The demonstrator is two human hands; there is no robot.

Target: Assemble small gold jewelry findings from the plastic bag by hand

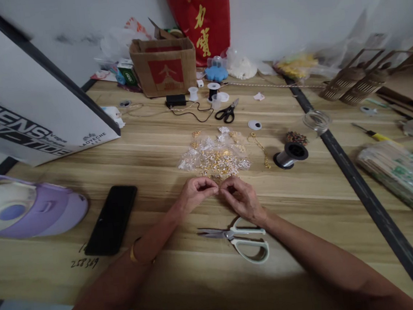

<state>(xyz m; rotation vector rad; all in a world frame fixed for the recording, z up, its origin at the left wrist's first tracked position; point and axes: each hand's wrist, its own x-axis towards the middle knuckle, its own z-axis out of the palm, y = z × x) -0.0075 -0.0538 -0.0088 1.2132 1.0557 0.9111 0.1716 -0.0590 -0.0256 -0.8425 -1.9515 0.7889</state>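
My left hand (197,195) and my right hand (241,198) meet at the fingertips just in front of a pile of small gold and silver jewellery parts (221,161), partly in clear plastic bags. Both hands are pinched closed; whatever lies between their fingertips is too small to make out. White-handled scissors (249,241) lie right below my right hand, their blades pointing left. A gold chain (260,146) rests to the right of the pile. Beyond it stands a spool of thin wire (291,155) with black ends.
On the left are a black phone (111,220), a purple-and-white container (39,205) and a large white box (28,84). Black scissors (227,113), small spools and a cardboard box (164,66) sit farther back. At right lie a yellow cutter (378,136) and a plastic-wrapped bundle (402,175).
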